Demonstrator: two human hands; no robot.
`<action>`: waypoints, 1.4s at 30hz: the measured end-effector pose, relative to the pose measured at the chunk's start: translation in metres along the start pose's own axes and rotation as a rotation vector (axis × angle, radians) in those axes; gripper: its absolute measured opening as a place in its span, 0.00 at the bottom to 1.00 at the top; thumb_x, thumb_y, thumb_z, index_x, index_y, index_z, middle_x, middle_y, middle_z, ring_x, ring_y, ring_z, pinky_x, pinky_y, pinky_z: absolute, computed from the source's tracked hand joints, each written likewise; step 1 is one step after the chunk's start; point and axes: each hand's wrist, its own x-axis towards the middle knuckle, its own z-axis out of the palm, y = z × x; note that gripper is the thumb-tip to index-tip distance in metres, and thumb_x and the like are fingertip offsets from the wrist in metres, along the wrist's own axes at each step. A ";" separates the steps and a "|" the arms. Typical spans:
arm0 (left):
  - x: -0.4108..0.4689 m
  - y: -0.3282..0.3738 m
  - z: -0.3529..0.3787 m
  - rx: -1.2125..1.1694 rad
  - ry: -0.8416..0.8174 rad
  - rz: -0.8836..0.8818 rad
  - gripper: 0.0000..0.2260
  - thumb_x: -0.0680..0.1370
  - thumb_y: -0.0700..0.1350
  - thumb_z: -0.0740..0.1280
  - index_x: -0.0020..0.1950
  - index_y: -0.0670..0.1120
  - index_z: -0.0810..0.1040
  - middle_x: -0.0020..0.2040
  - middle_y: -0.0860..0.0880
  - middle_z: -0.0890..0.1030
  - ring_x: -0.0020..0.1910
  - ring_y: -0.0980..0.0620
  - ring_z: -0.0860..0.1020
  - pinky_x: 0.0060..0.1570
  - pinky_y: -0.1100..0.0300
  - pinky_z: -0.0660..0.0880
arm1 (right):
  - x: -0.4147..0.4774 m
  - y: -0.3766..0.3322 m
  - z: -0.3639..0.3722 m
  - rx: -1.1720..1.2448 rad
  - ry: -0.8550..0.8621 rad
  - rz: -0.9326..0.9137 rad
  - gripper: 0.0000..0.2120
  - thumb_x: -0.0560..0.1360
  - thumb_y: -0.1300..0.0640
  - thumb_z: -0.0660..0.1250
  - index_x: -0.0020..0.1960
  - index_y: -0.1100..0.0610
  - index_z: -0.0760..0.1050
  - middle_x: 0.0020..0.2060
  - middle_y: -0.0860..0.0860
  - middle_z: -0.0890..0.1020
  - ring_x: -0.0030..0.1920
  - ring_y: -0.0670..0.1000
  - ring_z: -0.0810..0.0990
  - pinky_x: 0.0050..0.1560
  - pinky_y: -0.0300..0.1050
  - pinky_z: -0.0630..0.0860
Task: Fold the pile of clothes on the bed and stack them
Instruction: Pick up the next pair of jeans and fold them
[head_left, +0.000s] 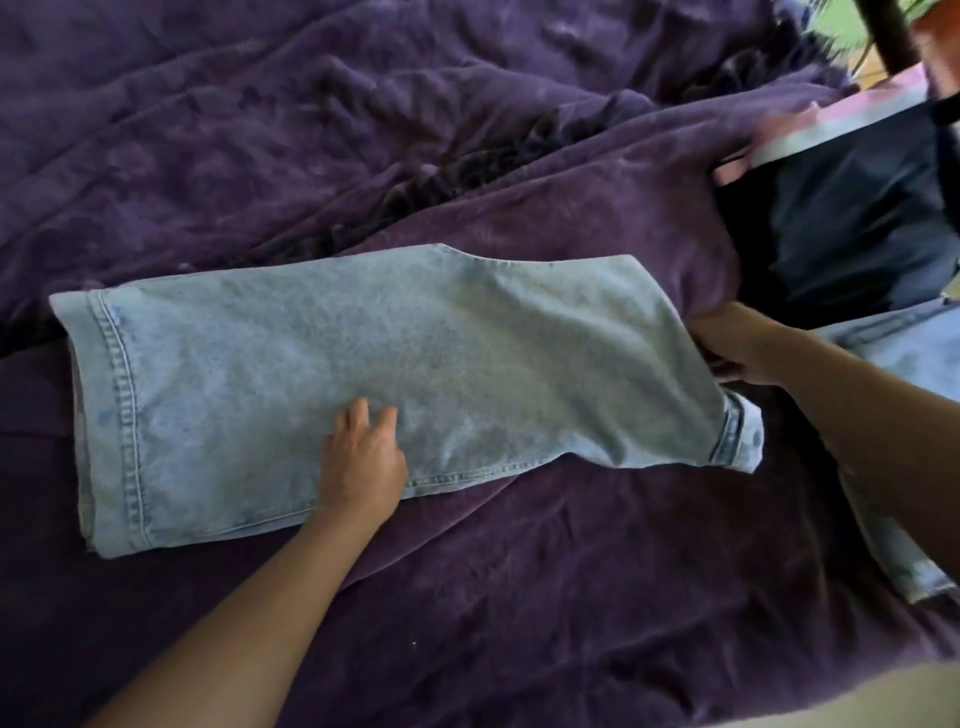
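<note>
Light-wash jeans were laid lengthwise on purple bedspread. Mid-leg was pinned by flat, open left hand, likely as anchor. Waist end was gripped by right hand, likely for fold-over.

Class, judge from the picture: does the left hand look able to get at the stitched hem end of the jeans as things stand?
Probably yes. The left hand rests flat on the jeans, holding nothing, and only bare denim lies between it and the hem.

Rumpled purple bedspread fills the view; a dark post stands top right.
</note>
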 end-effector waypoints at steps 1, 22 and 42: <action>0.000 0.007 -0.001 0.006 -0.003 -0.013 0.18 0.77 0.41 0.63 0.68 0.43 0.70 0.69 0.41 0.66 0.67 0.41 0.64 0.60 0.47 0.69 | 0.001 0.003 -0.003 -0.002 -0.084 -0.032 0.12 0.75 0.59 0.67 0.33 0.58 0.76 0.21 0.51 0.73 0.20 0.48 0.72 0.21 0.34 0.68; 0.015 0.091 -0.008 0.027 -0.056 0.034 0.19 0.75 0.41 0.63 0.66 0.47 0.72 0.62 0.43 0.70 0.62 0.41 0.70 0.57 0.49 0.69 | -0.023 0.026 -0.032 -0.067 -0.272 -0.335 0.14 0.63 0.50 0.80 0.37 0.56 0.78 0.31 0.48 0.79 0.33 0.47 0.78 0.37 0.46 0.76; -0.066 0.016 -0.005 -0.412 0.326 -0.011 0.16 0.81 0.45 0.61 0.69 0.46 0.72 0.68 0.42 0.69 0.63 0.43 0.70 0.58 0.49 0.72 | -0.064 -0.043 0.172 -0.116 -0.085 -0.496 0.09 0.74 0.52 0.67 0.54 0.51 0.79 0.44 0.50 0.83 0.45 0.55 0.82 0.49 0.54 0.80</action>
